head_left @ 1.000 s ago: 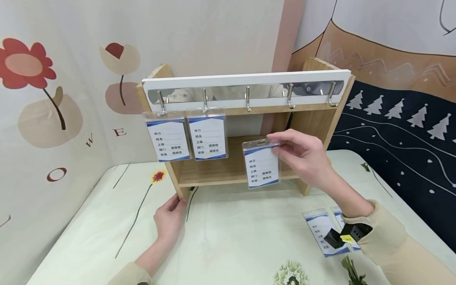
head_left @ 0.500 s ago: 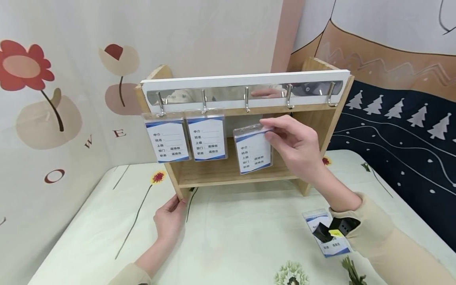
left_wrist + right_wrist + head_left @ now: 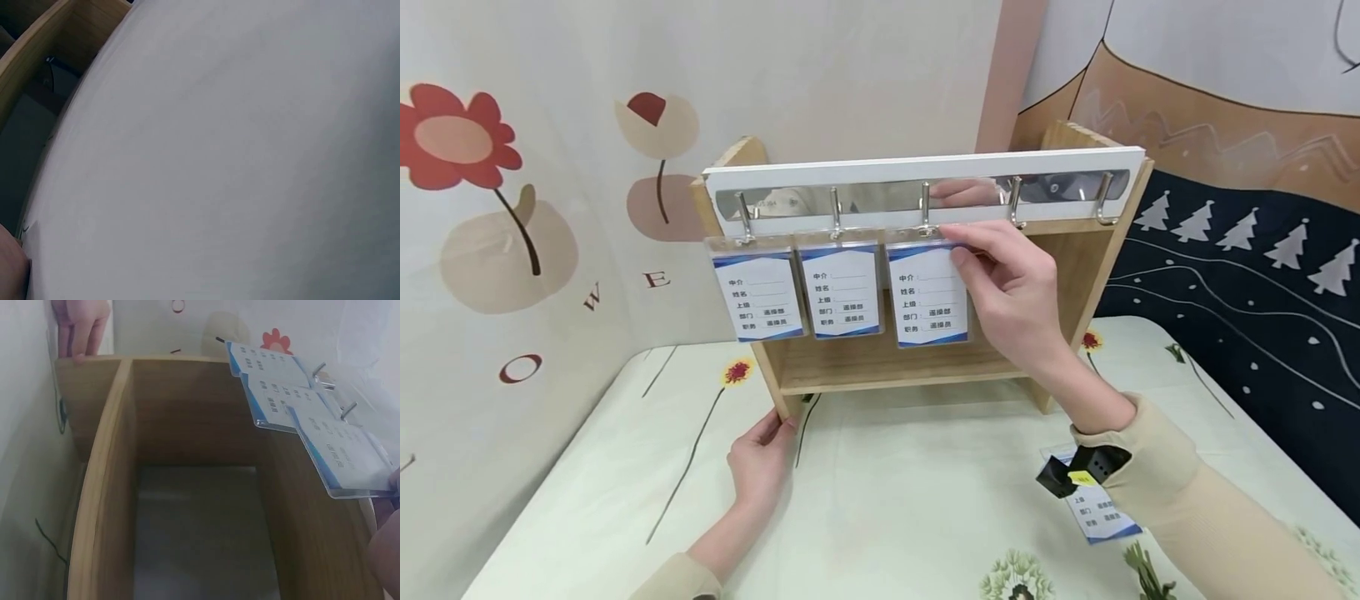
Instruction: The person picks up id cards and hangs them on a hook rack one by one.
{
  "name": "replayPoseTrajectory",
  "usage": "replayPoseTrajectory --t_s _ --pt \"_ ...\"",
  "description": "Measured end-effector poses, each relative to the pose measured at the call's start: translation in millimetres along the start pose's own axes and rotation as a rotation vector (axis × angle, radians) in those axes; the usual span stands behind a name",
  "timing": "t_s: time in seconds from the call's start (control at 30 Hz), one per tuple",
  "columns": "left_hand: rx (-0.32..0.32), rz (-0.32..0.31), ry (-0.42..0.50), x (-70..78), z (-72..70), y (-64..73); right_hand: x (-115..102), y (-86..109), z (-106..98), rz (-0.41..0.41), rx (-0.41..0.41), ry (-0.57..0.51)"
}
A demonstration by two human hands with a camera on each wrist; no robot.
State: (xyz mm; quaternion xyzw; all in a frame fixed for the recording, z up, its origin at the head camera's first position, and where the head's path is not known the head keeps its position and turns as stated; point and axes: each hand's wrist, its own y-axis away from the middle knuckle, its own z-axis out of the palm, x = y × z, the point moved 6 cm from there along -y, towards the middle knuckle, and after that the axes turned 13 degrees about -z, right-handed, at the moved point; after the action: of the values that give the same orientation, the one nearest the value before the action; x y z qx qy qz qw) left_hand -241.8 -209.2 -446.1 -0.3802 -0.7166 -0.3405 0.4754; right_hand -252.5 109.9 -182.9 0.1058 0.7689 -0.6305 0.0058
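Note:
My right hand (image 3: 1017,292) pinches the top right corner of a clear-sleeved name badge (image 3: 928,293) at the middle hook (image 3: 926,204) of a wooden shelf (image 3: 910,367). Whether the hook passes through the badge's slot, I cannot tell. Two matching badges, one at the far left (image 3: 763,296) and one beside it (image 3: 841,290), hang from the first two hooks. At the shelf's lower left, my left hand (image 3: 762,467) grips the foot of the side panel. The right wrist view shows the held badge (image 3: 342,450) flat-faced and nearest the camera, with fingers at its edge.
Two more hooks, one (image 3: 1015,200) partly behind my right fingers and one (image 3: 1105,200) at the far right, line the white rail (image 3: 925,167). Another badge (image 3: 1103,512) lies on the pale floral cloth (image 3: 880,500), partly under my right wrist camera (image 3: 1084,468).
My right hand has carried the badge up and left from in front of the shelf to the middle hook, and the badge has straightened. The left hand stays at the panel's foot.

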Motion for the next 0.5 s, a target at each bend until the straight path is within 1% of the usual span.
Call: replayPoseTrajectory --t_s 0.17,0.3,0.5 --pt "-0.012 -0.002 0.007 0.8 0.9 0.1 -2.0 -0.2 -0.7 -0.005 -0.012 0.08" --pt "-0.013 -0.003 0.01 1.1 1.3 0.1 -3.8 -0.6 -0.5 0.002 -0.009 0.107" --pt "0.002 0.016 0.004 1.4 0.6 2.3 1.4 1.6 3.9 0.077 -0.042 0.146"
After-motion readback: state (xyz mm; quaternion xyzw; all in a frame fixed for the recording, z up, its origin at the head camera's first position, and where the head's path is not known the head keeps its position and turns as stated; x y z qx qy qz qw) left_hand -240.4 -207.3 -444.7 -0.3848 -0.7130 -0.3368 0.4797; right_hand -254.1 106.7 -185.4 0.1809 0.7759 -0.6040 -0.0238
